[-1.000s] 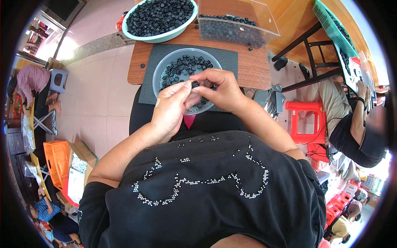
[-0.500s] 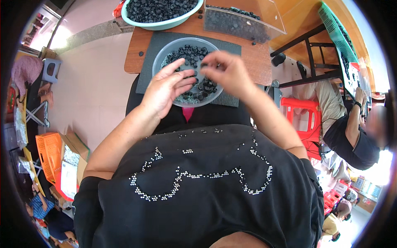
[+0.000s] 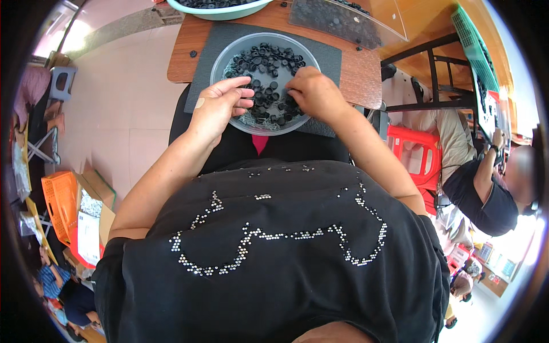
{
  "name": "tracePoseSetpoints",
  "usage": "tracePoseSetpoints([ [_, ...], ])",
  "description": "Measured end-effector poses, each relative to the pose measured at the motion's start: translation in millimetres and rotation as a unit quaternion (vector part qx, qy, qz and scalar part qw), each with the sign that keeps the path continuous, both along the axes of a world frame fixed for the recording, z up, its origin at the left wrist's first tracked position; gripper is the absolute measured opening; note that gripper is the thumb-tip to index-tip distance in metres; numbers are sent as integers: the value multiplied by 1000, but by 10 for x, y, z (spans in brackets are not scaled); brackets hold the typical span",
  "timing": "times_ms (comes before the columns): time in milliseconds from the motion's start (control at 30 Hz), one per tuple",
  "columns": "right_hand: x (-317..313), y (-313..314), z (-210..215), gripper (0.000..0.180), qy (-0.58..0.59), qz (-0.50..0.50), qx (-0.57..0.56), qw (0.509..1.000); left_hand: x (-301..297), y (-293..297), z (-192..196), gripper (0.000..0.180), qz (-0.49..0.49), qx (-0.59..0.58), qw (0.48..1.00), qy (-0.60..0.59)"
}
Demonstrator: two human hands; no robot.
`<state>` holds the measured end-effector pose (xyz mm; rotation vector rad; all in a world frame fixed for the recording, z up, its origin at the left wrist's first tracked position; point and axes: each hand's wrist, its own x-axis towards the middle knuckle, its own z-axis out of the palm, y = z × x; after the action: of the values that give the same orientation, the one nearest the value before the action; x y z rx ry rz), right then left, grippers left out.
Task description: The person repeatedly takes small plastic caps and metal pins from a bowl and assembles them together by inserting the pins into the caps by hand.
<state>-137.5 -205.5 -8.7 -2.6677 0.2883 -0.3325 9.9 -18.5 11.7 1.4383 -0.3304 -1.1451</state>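
A round clear plastic bowl [image 3: 214, 70] stands on a dark grey mat [image 3: 207, 46] at the table's near edge. Many small round black plastic caps [image 3: 264, 98] lie in it, with thin pale pins or screws [image 3: 247, 121] along its near left side. My left hand [image 3: 214, 108] hovers over the bowl's left rim, fingers apart and slightly bent, and no piece shows in it. At the right inside of the bowl, my right hand [image 3: 316, 95] has its fingers bent together among the caps. Whatever its fingertips hold is hidden.
Beyond the bowl are a pale green basin [image 3: 229, 12] of black pieces and a clear box [image 3: 343, 26]. A loose black piece [image 3: 193, 54] lies on the wooden table [image 3: 182, 63]. To the right, a co-worker [image 3: 483, 191] sits near a red stool [image 3: 414, 146].
My right hand has moved down and right into the caps. The left has shifted slightly left, its fingers more bent. The whole view has tilted, with the basin now higher in it.
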Motion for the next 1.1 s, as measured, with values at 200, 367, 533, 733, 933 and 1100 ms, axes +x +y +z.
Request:
tracePoseSetpoints([
  [200,24,95,-8,10,107,-14,-66,992,-44,-155,-159,27,-73,-8,971,-229],
  [367,10,138,-18,11,30,-10,-75,997,-95,-206,-181,26,-119,13,968,-222],
  [533,88,394,165,13,-49,-79,347,933,-73,-227,-133,26,-70,-43,970,227],
  [733,82,151,87,12,-70,-78,388,916,-3,-205,-166,24,-36,-61,971,228],
  [933,74,181,-36,11,93,6,-17,995,42,-177,-161,25,-5,-57,983,177],
  [1100,69,243,-2,11,127,14,-34,991,49,-160,-166,24,17,-54,986,156],
])
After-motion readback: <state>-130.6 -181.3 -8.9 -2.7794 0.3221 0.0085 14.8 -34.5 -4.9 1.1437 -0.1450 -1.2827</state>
